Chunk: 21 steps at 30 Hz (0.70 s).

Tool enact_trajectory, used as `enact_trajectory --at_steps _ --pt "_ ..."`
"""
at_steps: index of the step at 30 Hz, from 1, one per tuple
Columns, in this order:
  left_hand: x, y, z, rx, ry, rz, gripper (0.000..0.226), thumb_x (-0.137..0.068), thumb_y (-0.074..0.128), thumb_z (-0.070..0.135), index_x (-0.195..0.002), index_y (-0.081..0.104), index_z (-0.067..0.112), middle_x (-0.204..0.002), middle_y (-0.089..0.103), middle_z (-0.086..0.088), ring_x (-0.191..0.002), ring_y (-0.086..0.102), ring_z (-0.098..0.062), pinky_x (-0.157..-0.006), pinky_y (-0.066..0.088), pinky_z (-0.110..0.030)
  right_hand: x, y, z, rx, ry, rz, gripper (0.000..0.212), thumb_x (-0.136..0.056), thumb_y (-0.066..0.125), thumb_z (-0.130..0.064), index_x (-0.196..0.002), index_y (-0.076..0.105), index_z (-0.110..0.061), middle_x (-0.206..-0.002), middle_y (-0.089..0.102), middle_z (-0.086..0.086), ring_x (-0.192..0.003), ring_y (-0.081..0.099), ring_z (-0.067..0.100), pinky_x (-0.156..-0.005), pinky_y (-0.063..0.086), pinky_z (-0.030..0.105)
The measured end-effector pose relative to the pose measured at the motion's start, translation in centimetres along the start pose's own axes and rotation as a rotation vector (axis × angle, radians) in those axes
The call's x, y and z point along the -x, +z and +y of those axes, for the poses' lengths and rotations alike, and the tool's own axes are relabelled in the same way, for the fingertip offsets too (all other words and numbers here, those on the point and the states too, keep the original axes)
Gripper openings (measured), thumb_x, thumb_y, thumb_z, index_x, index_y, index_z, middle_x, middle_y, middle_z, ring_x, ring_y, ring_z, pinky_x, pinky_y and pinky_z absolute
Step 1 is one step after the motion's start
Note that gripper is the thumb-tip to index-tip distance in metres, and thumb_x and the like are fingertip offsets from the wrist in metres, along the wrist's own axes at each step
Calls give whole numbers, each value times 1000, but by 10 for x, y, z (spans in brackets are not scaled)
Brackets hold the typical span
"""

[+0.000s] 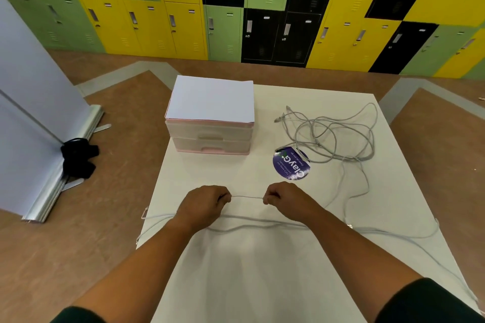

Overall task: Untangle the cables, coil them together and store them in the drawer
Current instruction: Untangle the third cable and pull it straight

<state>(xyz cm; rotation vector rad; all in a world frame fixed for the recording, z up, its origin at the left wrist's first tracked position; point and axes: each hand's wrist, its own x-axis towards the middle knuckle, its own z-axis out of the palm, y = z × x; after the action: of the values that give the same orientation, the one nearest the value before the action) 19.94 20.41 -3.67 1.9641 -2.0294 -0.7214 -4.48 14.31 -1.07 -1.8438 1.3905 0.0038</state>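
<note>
A tangle of grey cables (333,136) lies on the far right of the white table (262,270). From it a grey cable runs down toward me and lies in long strands (262,225) across the table under my forearms. My left hand (202,206) and my right hand (286,200) each pinch the cable, and a short taut stretch (246,197) spans the gap between them. A small pink-and-white drawer unit (210,139) stands at the far left of the table, both drawers closed, with white paper (211,98) on top.
A round purple sticker (291,164) lies on the table between the drawer unit and the tangle. Cable strands hang over the table's left and right edges. A white banner stand (39,113) and a black strap (78,157) are on the floor at left. Coloured lockers line the back.
</note>
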Motion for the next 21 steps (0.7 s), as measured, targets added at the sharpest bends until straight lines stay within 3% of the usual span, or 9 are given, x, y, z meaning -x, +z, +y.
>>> enact_trajectory --at_steps 2,8,15,21 --pt "4 -2 -7 -29 -3 12 25 -100 46 40 -92 68 30 -85 71 14 -78 62 -12 -70 48 -29 0 -1 -2 2 6 3 16 -94 58 -27 -88 70 -18 -88 71 -5 -82 65 15 -74 50 33" --pt "16 -10 -33 -109 -74 75 36 -99 46 47 -80 63 21 -69 65 7 -66 58 -15 -63 46 -31 -2 1 9 71 55 -15 19 -96 51 -21 -89 69 -24 -93 71 -10 -88 65 11 -83 52 32" --pt "31 -16 -64 -150 -129 138 24 -101 47 37 -97 70 32 -87 59 12 -87 59 -12 -63 42 -30 -8 15 11 91 70 -31 24 -97 49 -19 -93 73 -23 -98 73 -9 -91 66 12 -86 53 32" --pt "43 -11 -91 -179 -165 257 18 -96 61 28 -103 76 33 -94 62 11 -87 60 -20 -67 45 -32 -9 16 12 114 79 14 14 -91 61 -27 -83 72 -24 -78 70 -7 -80 65 13 -78 53 33"
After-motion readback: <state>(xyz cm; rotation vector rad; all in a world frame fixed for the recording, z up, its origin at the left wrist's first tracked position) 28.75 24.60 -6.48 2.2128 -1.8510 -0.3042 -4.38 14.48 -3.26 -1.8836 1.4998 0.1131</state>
